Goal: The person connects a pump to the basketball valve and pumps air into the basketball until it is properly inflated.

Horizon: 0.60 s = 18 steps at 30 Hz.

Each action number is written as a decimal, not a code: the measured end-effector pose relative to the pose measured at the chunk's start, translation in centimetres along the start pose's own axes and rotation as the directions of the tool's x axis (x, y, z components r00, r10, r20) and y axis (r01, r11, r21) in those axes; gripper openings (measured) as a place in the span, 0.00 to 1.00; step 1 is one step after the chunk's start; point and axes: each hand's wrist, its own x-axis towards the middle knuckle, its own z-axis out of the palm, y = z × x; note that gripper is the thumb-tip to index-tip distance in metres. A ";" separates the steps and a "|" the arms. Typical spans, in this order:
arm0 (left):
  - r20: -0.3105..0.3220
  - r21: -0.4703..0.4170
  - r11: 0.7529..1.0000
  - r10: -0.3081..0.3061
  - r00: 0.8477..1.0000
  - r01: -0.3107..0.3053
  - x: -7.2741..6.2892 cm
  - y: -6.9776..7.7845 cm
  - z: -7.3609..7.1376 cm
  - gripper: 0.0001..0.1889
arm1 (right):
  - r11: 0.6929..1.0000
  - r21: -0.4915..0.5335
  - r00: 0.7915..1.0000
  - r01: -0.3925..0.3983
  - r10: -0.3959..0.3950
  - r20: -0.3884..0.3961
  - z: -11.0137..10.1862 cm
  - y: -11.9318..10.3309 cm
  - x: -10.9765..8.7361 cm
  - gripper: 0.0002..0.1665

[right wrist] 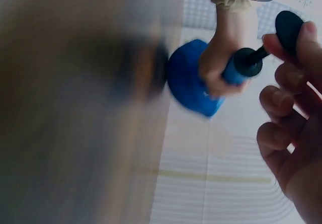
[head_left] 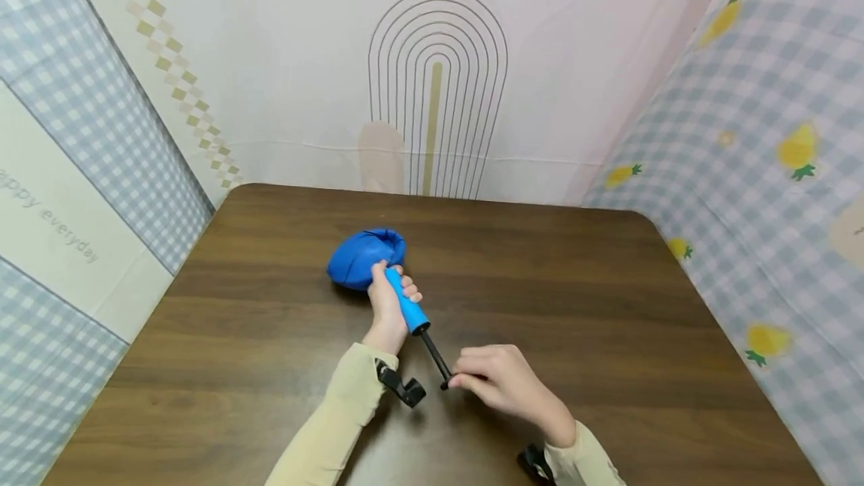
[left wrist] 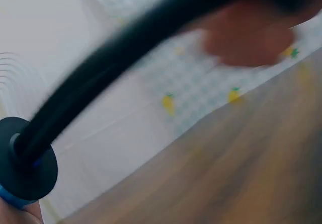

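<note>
My left hand (head_left: pixel 386 319) grips the blue barrel of a hand pump (head_left: pixel 409 310). The pump's black rod (head_left: pixel 434 352) is drawn out and slants toward the right hand. My right hand (head_left: pixel 498 377) pinches the round black end of the rod (right wrist: pixel 287 28) between thumb and forefinger; its other fingers are loosely curled. Just beyond the left hand lies a crumpled, partly deflated blue ball (head_left: pixel 358 257), with the pump's far end right at it and hidden by the fingers. In the left wrist view the rod runs large and blurred out of the black barrel cap (left wrist: pixel 37 176).
A brown wooden table (head_left: pixel 574 276) with rounded far corners lies beneath both hands. Behind it hangs a pale cloth (head_left: pixel 290 58) with an arch pattern. Checked cloths hang at the left (head_left: pixel 128 96) and right (head_left: pixel 763 193). Black straps (head_left: pixel 401 385) sit on both wrists.
</note>
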 end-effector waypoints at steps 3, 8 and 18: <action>-0.003 -0.013 0.999 -0.042 0.999 0.041 -0.4 -0.6 -0.2 0.19 | 0.997 -0.068 0.999 -0.033 0.032 -0.013 1.1 0.9 1.4 0.13; 0.005 -0.010 1.000 0.010 1.000 -0.010 0.0 0.1 0.2 0.19 | 0.992 -0.060 0.993 -0.113 0.110 -0.050 2.1 1.1 2.6 0.08; -0.011 -0.035 0.998 0.045 0.999 -0.045 0.4 1.1 0.5 0.19 | 0.986 -0.003 0.983 -0.164 0.163 -0.087 0.0 -2.4 -0.7 0.16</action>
